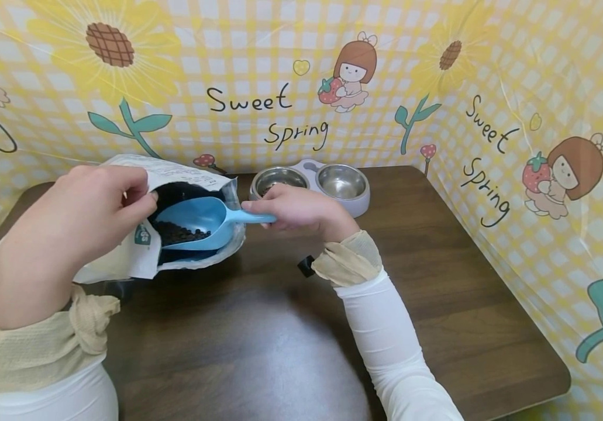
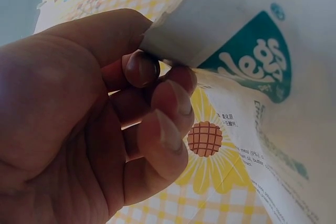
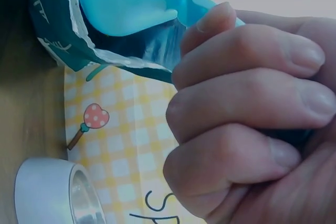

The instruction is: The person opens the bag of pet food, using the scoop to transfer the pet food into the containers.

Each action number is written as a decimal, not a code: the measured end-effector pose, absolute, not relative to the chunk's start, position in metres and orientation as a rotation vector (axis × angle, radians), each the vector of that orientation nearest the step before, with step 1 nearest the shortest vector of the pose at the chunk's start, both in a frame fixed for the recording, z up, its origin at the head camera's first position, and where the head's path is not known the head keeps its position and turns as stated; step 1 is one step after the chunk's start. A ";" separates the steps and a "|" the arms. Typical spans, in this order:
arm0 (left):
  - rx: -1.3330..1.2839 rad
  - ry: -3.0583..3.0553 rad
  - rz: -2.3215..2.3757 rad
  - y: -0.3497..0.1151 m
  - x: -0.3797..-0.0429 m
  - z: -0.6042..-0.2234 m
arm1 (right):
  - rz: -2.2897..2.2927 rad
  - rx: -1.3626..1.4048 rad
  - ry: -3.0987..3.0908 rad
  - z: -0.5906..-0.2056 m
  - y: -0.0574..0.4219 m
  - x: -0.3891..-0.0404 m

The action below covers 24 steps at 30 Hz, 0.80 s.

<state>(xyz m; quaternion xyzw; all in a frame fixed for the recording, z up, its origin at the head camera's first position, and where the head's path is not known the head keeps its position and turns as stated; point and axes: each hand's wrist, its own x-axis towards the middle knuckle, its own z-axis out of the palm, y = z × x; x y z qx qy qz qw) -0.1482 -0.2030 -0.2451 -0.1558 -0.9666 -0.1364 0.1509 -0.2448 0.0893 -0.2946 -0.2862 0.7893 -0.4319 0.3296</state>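
A white and teal food bag [image 1: 114, 260] lies on its side at the left of the table, its mouth facing right. My left hand [image 1: 72, 225] pinches the edge of that mouth between thumb and fingers; the left wrist view shows the pinched film beside a teal logo [image 2: 257, 59]. Inside the opening sits a light blue scoop [image 1: 203, 211] with dark brown kibble [image 1: 177, 233] in its bowl. The fingers of my right hand [image 1: 301, 207] curl round the scoop's handle [image 3: 197, 6]. Deeper parts of the bag are hidden.
Behind my right hand stands a double pet bowl with a pale holder [image 1: 355, 206]. Its left steel bowl [image 1: 275, 174] has some kibble in it; the right steel bowl [image 1: 340, 182] shows bare metal. A printed yellow checked cloth [image 1: 259, 64] rises behind the brown table [image 1: 217, 351].
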 end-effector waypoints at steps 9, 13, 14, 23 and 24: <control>-0.453 -2.768 -0.394 -0.204 -0.148 -0.245 | -1.094 -0.732 2.106 -0.289 0.099 -0.247; -0.461 -2.766 -0.400 -0.204 -0.148 -0.246 | -1.094 -0.733 2.113 -0.288 0.103 -0.249; -0.463 -2.765 -0.401 -0.204 -0.148 -0.246 | -1.093 -0.736 2.117 -0.288 0.105 -0.249; -0.471 -2.769 -0.416 -0.205 -0.149 -0.246 | -1.116 -0.712 2.132 -0.289 0.117 -0.253; -0.471 -2.770 -0.417 -0.205 -0.149 -0.246 | -1.107 -0.708 2.142 -0.288 0.118 -0.254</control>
